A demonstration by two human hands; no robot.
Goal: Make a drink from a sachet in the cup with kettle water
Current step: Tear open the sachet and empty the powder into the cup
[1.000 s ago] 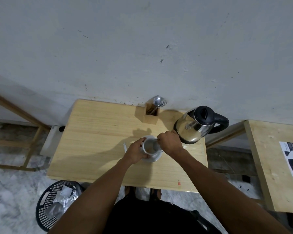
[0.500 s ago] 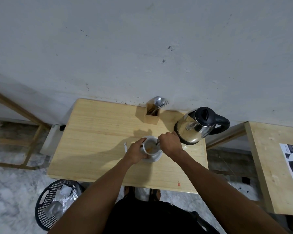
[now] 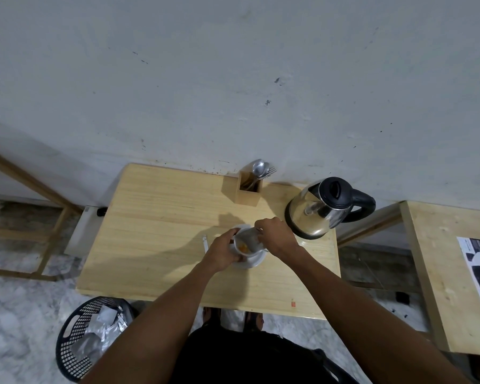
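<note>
Your left hand (image 3: pixel 222 252) is wrapped around the white cup (image 3: pixel 243 246), which sits on a saucer (image 3: pixel 254 261) mid-table (image 3: pixel 161 217). Your right hand (image 3: pixel 275 235) is pinching a silvery sachet (image 3: pixel 250 236), tipped over the cup's mouth, orange powder inside. The kettle (image 3: pixel 320 210) is just right of your hands.

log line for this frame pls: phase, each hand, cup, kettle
phase: emptying sachet | left hand: steadying cup on saucer | right hand: tipping sachet over cup | cup: orange powder inside | kettle: untouched, lid shut
</note>
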